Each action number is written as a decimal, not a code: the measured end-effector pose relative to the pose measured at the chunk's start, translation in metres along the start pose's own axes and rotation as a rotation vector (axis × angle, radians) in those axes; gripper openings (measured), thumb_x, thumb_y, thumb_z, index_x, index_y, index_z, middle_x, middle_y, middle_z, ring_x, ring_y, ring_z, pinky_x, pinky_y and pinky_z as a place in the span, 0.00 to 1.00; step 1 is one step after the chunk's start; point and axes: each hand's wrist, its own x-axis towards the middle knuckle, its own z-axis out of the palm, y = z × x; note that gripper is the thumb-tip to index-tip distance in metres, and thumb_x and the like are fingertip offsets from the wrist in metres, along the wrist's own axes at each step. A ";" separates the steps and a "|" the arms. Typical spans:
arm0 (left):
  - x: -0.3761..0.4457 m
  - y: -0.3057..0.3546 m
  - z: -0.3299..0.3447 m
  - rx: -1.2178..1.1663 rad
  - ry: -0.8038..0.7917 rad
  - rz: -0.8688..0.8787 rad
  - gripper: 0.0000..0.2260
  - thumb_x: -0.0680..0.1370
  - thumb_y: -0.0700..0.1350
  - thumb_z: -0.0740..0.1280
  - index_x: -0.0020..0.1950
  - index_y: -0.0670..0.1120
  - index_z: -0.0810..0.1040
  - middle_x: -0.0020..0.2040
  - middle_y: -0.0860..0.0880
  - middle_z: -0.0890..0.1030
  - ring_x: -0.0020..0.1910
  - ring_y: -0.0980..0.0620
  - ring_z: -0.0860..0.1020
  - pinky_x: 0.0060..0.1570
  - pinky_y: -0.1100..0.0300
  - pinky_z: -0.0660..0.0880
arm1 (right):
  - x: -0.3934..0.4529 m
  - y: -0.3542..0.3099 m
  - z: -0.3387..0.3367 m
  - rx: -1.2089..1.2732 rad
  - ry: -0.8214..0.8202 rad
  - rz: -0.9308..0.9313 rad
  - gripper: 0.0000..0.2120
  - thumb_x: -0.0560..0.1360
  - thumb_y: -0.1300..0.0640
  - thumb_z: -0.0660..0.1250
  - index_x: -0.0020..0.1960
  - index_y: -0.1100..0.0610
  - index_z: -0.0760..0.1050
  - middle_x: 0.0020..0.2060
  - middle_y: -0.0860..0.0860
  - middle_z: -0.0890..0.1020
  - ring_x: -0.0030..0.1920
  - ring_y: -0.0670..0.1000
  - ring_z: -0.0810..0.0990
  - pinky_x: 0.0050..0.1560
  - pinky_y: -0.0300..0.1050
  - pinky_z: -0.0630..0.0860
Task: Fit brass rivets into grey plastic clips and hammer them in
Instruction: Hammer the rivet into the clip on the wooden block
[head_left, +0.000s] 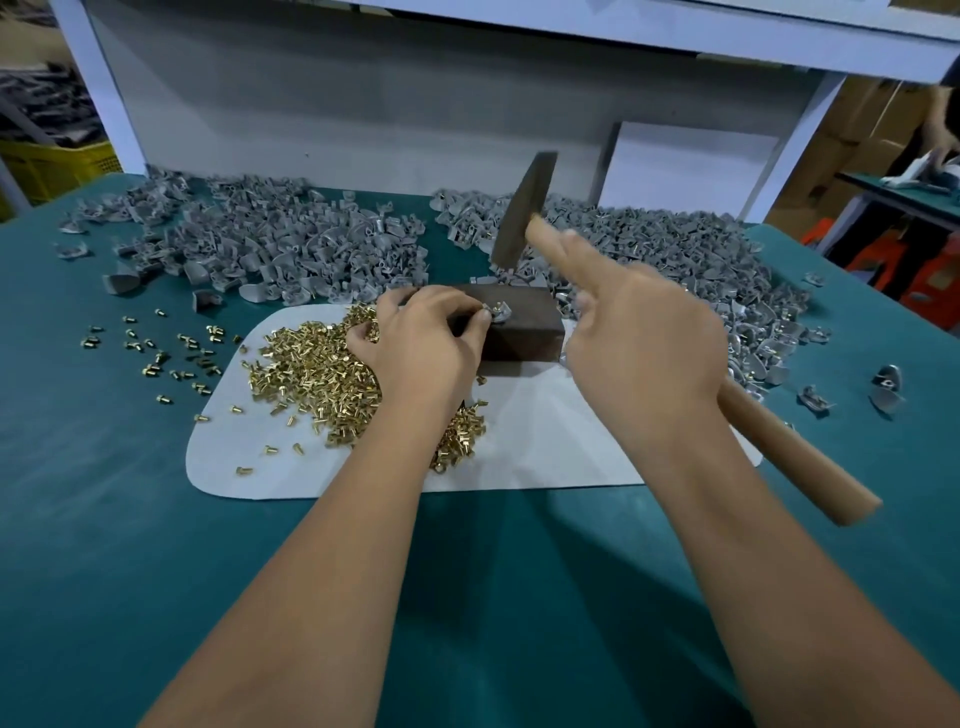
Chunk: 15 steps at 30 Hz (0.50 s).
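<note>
On a dark metal block (524, 332) lies a grey plastic clip (500, 314) with a brass rivet in it. My left hand (423, 343) pinches that clip at the block's top. My right hand (644, 343) grips a wooden-handled hammer (523, 208), index finger stretched along the handle, with the dark head raised and blurred above the block. A heap of brass rivets (322, 374) lies under and left of my left hand on a white mat (545, 447).
Grey clips are piled at the back left (270, 244) and back right (675, 260) of the green table (104, 467). Loose rivets (166, 353) are scattered left of the mat. A white board (685, 166) leans at the back. A person works at far right (940, 135).
</note>
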 end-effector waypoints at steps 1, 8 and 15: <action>0.000 0.000 0.001 -0.005 0.004 0.001 0.04 0.75 0.57 0.69 0.45 0.59 0.83 0.53 0.64 0.80 0.68 0.55 0.65 0.59 0.49 0.51 | 0.000 -0.001 -0.003 -0.002 0.029 0.001 0.30 0.73 0.60 0.66 0.70 0.38 0.64 0.32 0.51 0.71 0.25 0.51 0.62 0.26 0.37 0.50; 0.001 -0.001 0.001 -0.028 0.016 -0.005 0.03 0.75 0.56 0.70 0.44 0.60 0.83 0.53 0.64 0.81 0.67 0.54 0.66 0.57 0.52 0.49 | -0.003 -0.001 -0.001 -0.036 -0.017 -0.040 0.32 0.73 0.60 0.67 0.70 0.35 0.63 0.32 0.48 0.65 0.24 0.51 0.59 0.26 0.36 0.50; 0.001 -0.001 0.002 -0.042 0.029 0.008 0.02 0.74 0.55 0.71 0.42 0.60 0.83 0.51 0.64 0.81 0.67 0.53 0.66 0.58 0.48 0.51 | -0.011 -0.002 0.005 -0.055 -0.110 -0.093 0.31 0.75 0.58 0.62 0.72 0.34 0.57 0.36 0.49 0.72 0.30 0.55 0.68 0.26 0.41 0.52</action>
